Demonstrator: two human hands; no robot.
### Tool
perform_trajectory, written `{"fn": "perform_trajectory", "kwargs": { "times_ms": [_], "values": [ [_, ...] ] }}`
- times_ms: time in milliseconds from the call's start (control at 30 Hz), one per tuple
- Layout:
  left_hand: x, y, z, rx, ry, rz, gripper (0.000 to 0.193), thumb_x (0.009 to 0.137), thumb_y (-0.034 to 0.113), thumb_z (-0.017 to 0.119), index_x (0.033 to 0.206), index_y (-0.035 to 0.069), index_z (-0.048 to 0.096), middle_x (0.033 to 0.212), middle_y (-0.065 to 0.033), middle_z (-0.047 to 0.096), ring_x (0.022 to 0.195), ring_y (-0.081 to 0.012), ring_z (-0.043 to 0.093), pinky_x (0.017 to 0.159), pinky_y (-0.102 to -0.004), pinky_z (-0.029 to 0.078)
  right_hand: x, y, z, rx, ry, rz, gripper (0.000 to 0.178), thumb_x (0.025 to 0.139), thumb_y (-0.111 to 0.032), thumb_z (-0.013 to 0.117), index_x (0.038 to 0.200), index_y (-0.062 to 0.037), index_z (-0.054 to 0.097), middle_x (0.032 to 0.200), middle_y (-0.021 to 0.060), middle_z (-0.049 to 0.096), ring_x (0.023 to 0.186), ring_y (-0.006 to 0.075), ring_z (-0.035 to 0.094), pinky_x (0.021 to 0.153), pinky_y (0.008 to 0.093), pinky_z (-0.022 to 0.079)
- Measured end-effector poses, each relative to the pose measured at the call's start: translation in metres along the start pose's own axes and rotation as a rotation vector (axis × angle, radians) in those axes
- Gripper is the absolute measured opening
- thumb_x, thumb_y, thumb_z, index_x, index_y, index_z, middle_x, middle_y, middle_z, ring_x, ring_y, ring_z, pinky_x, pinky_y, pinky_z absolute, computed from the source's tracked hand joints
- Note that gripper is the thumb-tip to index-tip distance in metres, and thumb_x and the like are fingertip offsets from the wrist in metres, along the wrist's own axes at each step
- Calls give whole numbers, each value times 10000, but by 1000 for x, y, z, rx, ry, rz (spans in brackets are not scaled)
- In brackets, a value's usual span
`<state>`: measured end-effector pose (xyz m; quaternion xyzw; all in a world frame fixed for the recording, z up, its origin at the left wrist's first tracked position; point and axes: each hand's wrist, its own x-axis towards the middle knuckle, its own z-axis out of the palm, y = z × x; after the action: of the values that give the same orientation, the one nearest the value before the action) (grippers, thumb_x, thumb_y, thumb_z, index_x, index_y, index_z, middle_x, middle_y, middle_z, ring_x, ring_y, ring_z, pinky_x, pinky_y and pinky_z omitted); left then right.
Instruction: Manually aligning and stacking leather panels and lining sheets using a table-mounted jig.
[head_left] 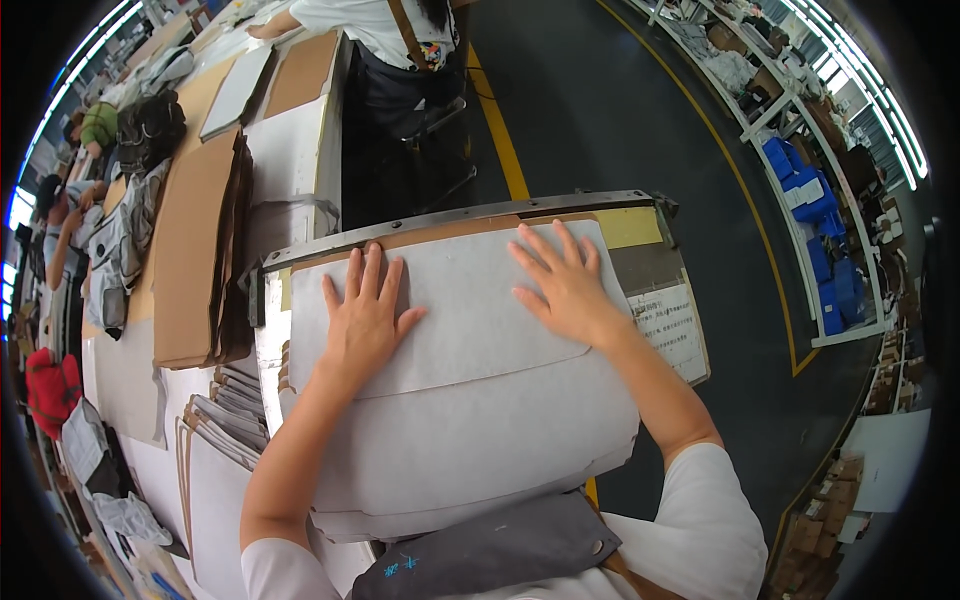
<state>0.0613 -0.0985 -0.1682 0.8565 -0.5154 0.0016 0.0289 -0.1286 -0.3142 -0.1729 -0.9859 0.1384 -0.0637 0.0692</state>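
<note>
A large light-grey cardboard sheet [470, 315] lies in front of me, its brown back edge showing along a metal bar [450, 222]. A crease or flap edge runs across its middle, and the near part bends down toward my waist. My left hand [365, 315] rests on the left part of the sheet, palm down with fingers spread. On the right part lies my right hand [565, 285], flat as well, fingers apart and pointing up and left. Neither hand grips anything.
To the left stand a brown cardboard stack [195, 260] and folded grey-brown pieces [225, 420]. A printed paper [668, 325] lies at the right table edge. Beyond the bar, another person [375, 40] is at the table. Shelves with blue bins [810, 195] line the right side.
</note>
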Motion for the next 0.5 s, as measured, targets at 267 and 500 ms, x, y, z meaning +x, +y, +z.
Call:
{"fn": "perform_trajectory", "kwargs": {
  "times_ms": [267,500],
  "values": [
    [0,0,0,-14,33,-3,668,912,473,537,1437,97,365,1532,-182,239,1421,-384,191,1056,-661,209,4,1,-2,18,5,-14,549,936,-388,522,1410,-127,426,1546,81,244,1411,424,145,1075,645,126],
    [-8,9,4,-48,67,-68,671,903,506,533,1417,99,393,1512,-210,246,1381,-469,202,1032,-693,213,0,5,-3,-3,27,-32,550,912,-348,567,1400,-132,436,1537,70,265,1410,414,165,1078,631,137]
  ]
}}
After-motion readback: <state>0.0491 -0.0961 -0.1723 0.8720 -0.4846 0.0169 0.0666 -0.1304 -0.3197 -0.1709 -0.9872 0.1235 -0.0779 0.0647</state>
